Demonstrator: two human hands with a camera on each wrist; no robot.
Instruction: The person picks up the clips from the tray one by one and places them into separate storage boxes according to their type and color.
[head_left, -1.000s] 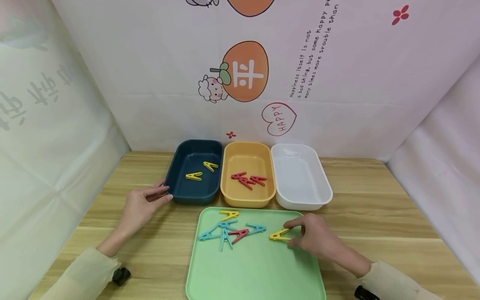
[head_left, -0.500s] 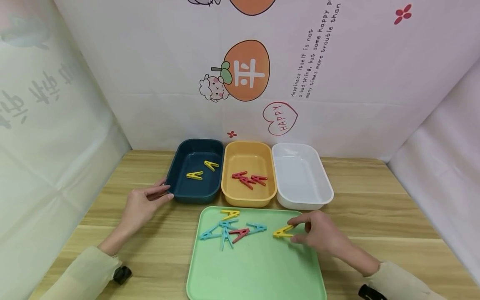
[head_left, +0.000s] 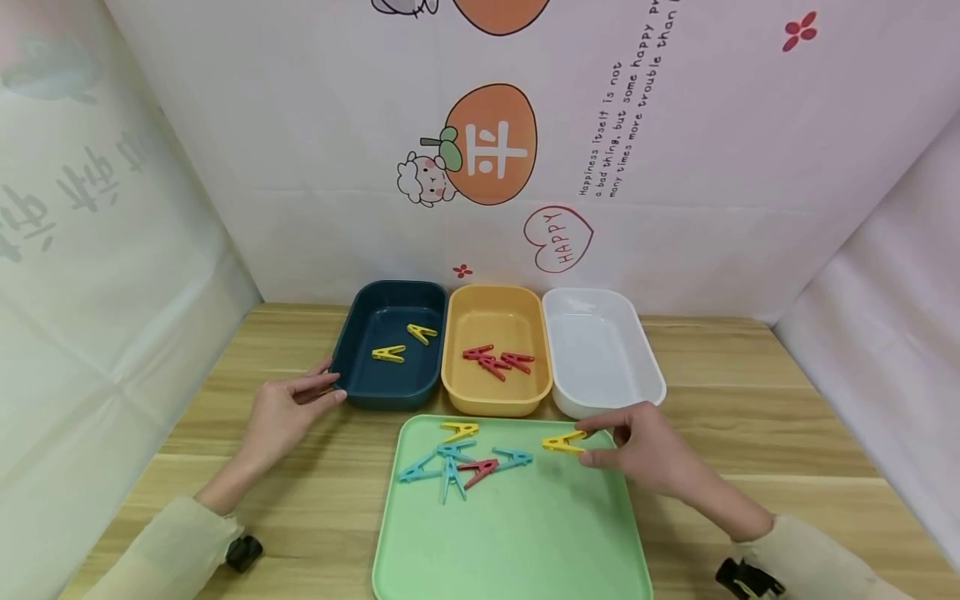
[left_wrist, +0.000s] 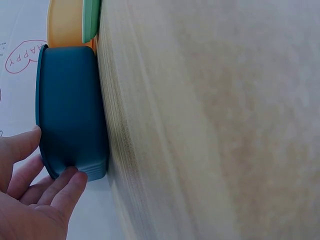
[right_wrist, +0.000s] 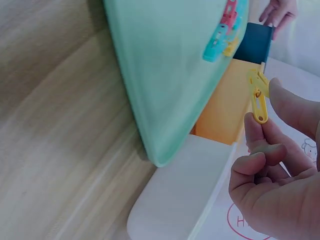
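Between thumb and fingers, my right hand [head_left: 656, 454] pinches a yellow clothespin [head_left: 561, 442] by its handle ends, above the right part of the green tray [head_left: 510, 533]. In the right wrist view, this clothespin [right_wrist: 259, 100] is lifted clear of the tray. My left hand [head_left: 283, 412] holds the near left corner of the dark blue bin [head_left: 390, 392]; in the left wrist view its thumb is at the rim and its fingers lie against the outer wall. Several blue clothespins [head_left: 450, 471], one red clothespin [head_left: 480, 471] and another yellow clothespin [head_left: 459, 430] lie bunched at the tray's upper left.
Two yellow clothespins [head_left: 388, 353] lie in the dark blue bin. Beside it, the orange-yellow bin [head_left: 495, 404] holds three red clothespins [head_left: 495, 367]. The white bin [head_left: 600, 367] stands at the right of the row. A printed cloth [head_left: 337, 167] hangs behind the bins.
My right hand has raised the yellow clothespin off the tray and moved it away from me, toward the bins. My left hand stays at the dark blue bin.
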